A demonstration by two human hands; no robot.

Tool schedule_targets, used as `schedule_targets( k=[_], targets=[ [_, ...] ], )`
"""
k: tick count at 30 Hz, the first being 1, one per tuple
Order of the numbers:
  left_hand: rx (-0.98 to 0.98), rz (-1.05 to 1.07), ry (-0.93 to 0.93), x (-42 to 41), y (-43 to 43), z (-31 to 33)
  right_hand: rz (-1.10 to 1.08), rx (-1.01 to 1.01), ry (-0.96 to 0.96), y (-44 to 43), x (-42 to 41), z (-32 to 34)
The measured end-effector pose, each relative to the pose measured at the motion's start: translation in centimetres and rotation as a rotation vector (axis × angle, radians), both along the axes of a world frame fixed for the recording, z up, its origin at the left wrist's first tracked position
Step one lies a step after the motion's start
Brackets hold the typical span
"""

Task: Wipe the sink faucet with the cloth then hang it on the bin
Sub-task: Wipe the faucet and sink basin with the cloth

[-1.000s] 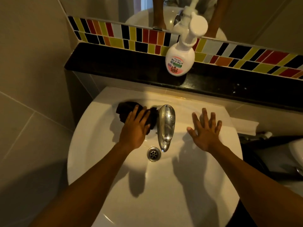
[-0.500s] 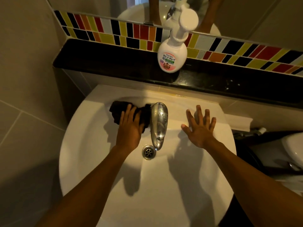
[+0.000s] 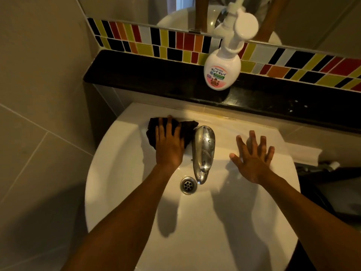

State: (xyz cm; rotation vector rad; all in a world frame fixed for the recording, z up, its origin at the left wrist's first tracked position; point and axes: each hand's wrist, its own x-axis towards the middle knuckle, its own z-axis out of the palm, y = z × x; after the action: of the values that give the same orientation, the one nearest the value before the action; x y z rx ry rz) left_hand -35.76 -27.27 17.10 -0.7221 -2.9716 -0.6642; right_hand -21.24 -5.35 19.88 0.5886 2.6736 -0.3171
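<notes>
A chrome faucet (image 3: pixel 203 149) with water drops on it reaches over the white sink (image 3: pixel 121 173) toward the drain (image 3: pixel 188 185). A dark cloth (image 3: pixel 188 128) lies on the sink's back rim, just left of the faucet base and touching it. My left hand (image 3: pixel 169 145) presses flat on the cloth, fingers pointing at the wall, and covers most of it. My right hand (image 3: pixel 252 161) rests on the rim right of the faucet, fingers spread and holding nothing.
A white pump soap bottle (image 3: pixel 221 71) stands on the black ledge (image 3: pixel 146 79) behind the sink, under coloured tiles and a mirror. A tiled wall closes the left side. Something dark and low (image 3: pixel 332 192) sits right of the sink; I cannot tell what it is.
My left hand has slid the cloth back along the rim toward the wall, beside the faucet base. My right hand has stayed spread on the rim.
</notes>
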Motion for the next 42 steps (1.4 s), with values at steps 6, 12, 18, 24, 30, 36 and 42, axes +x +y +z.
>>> schedule_targets(
  k=[6, 12, 18, 24, 30, 36, 42],
  targets=[
    [0.066, -0.047, -0.026, 3.1, -1.7, -0.7, 0.005, 0.015, 0.011, -0.1, -0.1, 0.2],
    [-0.050, -0.111, 0.037, 0.0, -1.0, -0.8, -0.013, 0.035, -0.016, -0.5, -0.3, 0.4],
    [-0.041, 0.004, 0.038, -1.8, 0.6, -0.8, -0.013, 0.045, -0.022, -0.2, -0.3, 0.3],
    [-0.032, -0.040, 0.032, 1.5, -1.0, -0.8, -0.026, 0.053, -0.012, -0.4, -0.2, 0.4],
    [-0.010, -0.169, 0.039, 2.5, -2.6, -1.3, -0.032, 0.054, -0.019, -0.3, -0.2, 0.0],
    [0.096, 0.005, -0.065, -1.1, 0.3, 0.0, -0.018, 0.064, -0.043, -0.1, -0.4, -0.2],
    [0.184, 0.106, -0.074, 1.0, 1.1, 1.2, -0.020, 0.079, -0.066, 0.1, -0.6, -0.5]
  ],
)
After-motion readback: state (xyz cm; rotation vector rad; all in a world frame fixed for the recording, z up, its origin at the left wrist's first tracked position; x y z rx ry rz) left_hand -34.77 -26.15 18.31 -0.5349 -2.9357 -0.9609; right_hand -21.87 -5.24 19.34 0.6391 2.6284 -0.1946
